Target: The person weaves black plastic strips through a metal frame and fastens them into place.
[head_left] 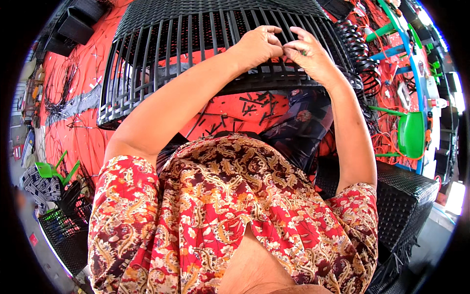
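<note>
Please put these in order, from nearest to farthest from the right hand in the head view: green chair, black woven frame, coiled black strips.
From the right hand:
1. Black woven frame, directly at the hand.
2. Coiled black strips, right of the hand.
3. Green chair, farther right and lower in the picture.

Your view is bright overall, the red floor covering (71,142) strongly saturated and the patterned blouse (215,191) crisp at bottom centre. The strongest glare burns along the right edge, where white patches (456,197) blow out and lose all detail. Your forearms (183,103) catch plenty of light, while the black woven frame (289,79) at upper centre shows soft sheen and darker gaps. Fisheye distortion bends straight edges toward the rim; there, things look squeezed and softer, with bluish-purple fringing, before your corners fall to black.
</note>
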Demonstrator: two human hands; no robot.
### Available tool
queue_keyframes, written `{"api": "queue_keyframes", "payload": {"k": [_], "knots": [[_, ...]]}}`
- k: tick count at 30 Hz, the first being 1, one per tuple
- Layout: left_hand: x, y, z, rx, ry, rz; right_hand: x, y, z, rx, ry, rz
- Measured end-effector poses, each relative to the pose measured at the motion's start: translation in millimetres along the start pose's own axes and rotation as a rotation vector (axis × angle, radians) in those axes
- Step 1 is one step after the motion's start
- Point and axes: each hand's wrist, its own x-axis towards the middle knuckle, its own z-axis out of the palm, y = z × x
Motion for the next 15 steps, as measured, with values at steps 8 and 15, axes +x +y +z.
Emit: {"api": "queue_keyframes", "payload": {"k": [8,15], "knots": [[-64,13,-15,0.839,0.049,0.416,-2,-10,5,0.521,-0.055,0.208],[-83,26,-6,0.822,0.138,0.386,1,-16,6,0.306,-0.036,0.198]]}}
